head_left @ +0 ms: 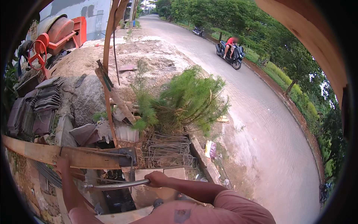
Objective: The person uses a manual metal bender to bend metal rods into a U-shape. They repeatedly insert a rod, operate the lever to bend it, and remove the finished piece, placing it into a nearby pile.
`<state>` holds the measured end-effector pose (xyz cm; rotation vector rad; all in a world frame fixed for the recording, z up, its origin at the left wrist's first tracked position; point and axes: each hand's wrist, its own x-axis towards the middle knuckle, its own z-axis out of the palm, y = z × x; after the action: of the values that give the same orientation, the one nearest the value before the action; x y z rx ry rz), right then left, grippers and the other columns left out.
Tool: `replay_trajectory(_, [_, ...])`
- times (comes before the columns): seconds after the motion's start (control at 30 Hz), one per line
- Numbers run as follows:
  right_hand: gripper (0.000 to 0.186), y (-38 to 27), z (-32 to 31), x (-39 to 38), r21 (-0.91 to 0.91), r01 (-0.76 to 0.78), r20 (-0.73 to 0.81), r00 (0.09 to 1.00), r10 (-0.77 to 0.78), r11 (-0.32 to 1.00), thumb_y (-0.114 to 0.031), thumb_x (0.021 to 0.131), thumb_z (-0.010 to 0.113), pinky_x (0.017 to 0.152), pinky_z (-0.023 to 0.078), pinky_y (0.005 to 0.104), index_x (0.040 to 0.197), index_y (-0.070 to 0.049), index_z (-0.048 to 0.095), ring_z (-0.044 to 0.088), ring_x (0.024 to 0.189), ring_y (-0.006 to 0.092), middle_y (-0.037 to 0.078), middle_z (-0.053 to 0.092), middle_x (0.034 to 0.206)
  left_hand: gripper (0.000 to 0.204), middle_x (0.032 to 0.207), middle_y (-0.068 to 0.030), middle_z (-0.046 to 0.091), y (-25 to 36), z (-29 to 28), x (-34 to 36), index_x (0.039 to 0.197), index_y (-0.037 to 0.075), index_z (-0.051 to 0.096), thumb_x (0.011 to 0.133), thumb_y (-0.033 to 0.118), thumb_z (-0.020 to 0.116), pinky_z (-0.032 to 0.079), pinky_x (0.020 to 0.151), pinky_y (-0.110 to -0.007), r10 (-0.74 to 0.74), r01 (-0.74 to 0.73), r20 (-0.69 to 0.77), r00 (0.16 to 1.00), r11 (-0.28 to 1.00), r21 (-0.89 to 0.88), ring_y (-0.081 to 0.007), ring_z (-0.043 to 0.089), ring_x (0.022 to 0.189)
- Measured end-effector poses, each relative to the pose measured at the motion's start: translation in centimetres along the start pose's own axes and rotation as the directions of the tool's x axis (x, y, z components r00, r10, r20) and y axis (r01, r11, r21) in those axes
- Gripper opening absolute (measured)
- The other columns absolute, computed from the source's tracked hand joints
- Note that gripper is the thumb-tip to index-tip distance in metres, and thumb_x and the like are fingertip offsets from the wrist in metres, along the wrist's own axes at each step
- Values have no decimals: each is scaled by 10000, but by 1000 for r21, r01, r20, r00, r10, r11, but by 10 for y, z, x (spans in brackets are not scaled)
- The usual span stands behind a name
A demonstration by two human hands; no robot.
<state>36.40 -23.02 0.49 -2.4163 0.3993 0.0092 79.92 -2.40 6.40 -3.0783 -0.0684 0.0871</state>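
My right hand (156, 179) is wrapped round one end of a smooth silver metal bar (119, 185), which reaches left across my front. Its far end has a small knob-like head. My left hand (62, 165) is closed at the near edge of a long wooden beam (89, 158); what the fingers hold there is hidden. A dark metal plate (127, 156) is fixed on the beam's right end, and a thin bent steel rod (131, 167) hangs down beside it. Long steel rods (48, 175) lie under the beam at the left.
Bent steel stirrups (169, 149) are stacked beyond the plate, below a feathery green bush (186, 97). Roof tiles (48, 93) and an orange concrete mixer (61, 37) stand at the left. On the paved road (268, 112), a person in red sits on a motor scooter (231, 54).
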Motion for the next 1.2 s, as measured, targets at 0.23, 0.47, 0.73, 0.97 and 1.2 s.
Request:
replay_trajectory(0.23, [223,-11,-18,5,73,35,88,995,-41,997,-320,792,649,684,478,489,811,-100,615,632,777,364,146,647,780,507,1203,-238,550,-112,125,-24,1237,-44,517,944,369,483,440,906,-446,-255,-12,-271,928,706,-708,-408,548,1072])
replay_trajectory(0.47, [208,-22,-56,25,163,208,77,972,-223,964,-312,765,663,660,498,472,818,-113,636,641,738,364,140,650,734,450,1163,-196,568,-87,213,-81,1248,-31,499,970,322,475,422,912,-391,-259,23,-104,960,446,-895,-315,561,1054])
replay_trajectory(0.73, [244,-8,-103,51,228,279,-91,960,-265,933,-269,750,709,562,480,396,863,-54,681,624,604,321,153,641,684,401,1198,-210,596,-55,112,-170,1265,-24,506,948,221,505,427,929,-370,-329,-29,-128,936,288,-957,-282,575,1105])
replay_trajectory(0.97, [252,-8,-132,60,478,48,-39,999,-34,877,-213,823,703,463,350,281,726,14,648,434,534,42,-11,511,550,513,1316,-241,517,-34,25,-62,1319,-11,481,907,287,552,401,1012,-405,-211,-83,-234,949,548,-832,-349,504,1227])
replay_trajectory(1.2, [243,1,-143,56,482,-95,-16,993,117,871,-150,854,681,452,307,251,663,-15,612,403,520,25,-56,469,546,522,1213,-263,580,32,22,69,1285,-14,514,930,370,504,426,975,-438,-68,-192,-298,952,627,-755,-401,552,1140])
